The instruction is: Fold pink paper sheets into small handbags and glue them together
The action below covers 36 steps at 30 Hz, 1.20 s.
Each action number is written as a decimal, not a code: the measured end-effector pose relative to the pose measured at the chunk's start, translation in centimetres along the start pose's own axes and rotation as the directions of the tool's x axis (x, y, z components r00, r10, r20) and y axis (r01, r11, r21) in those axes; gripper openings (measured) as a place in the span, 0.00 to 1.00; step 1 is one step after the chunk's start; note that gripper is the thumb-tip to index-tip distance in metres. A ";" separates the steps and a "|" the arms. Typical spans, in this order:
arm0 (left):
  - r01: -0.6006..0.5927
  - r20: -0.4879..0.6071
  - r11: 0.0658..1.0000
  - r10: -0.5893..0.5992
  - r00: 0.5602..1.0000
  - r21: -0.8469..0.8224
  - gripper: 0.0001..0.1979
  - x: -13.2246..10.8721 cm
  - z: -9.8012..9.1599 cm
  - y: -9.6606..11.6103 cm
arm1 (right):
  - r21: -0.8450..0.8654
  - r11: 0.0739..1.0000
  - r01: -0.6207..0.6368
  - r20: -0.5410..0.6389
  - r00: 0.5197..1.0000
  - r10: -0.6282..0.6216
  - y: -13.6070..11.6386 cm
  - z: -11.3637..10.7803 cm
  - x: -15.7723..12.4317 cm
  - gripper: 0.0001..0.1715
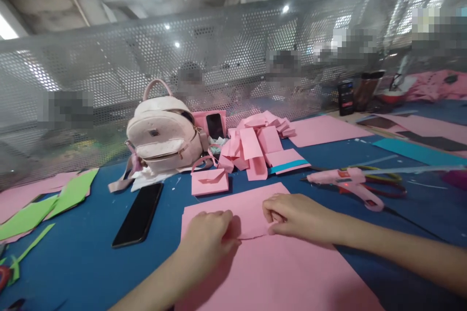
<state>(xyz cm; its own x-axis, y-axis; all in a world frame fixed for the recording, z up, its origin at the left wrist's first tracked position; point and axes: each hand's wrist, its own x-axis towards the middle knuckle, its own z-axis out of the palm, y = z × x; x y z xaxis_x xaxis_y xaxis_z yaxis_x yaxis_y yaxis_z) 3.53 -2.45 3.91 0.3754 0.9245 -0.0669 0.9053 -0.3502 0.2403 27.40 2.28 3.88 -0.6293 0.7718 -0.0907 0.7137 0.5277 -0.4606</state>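
Pink paper (277,267) is laid flat on the blue table (83,252), near the front. A phone (138,214) is seen to its left. Its folded flap is pinched by the left hand (207,231), fingers curled tight, and by the right hand (295,216), also closed on it. A glue gun (350,184) is laid further right.

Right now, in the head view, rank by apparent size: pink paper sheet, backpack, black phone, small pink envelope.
1. pink paper sheet
2. backpack
3. black phone and small pink envelope: close, and the phone lies nearer, so unranked.
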 end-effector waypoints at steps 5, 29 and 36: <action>0.038 0.259 0.867 0.107 0.960 -0.497 0.19 0.2 -1.8 -2.1 | 0.375 0.924 0.074 -0.038 0.997 -0.064 -0.5 -0.1 1.3 0.02; -0.059 -0.029 0.600 0.060 0.998 -0.797 0.24 -1.1 -0.3 1.6 | 0.611 0.775 0.160 -0.268 0.963 0.012 -2.7 -1.1 1.7 0.13; 0.010 0.039 0.455 0.056 0.998 -0.891 0.29 -3.7 -0.1 2.5 | 0.571 0.790 0.226 -0.319 0.947 -0.040 -2.1 -4.5 -0.1 0.17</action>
<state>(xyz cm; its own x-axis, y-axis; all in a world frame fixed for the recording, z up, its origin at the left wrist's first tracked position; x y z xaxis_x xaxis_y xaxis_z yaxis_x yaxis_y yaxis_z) 4.35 -6.68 4.86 0.4328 0.8968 -0.0915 0.2382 -0.0159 0.9711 27.33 2.73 8.86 -0.5268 0.8226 0.2139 0.2460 0.3884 -0.8880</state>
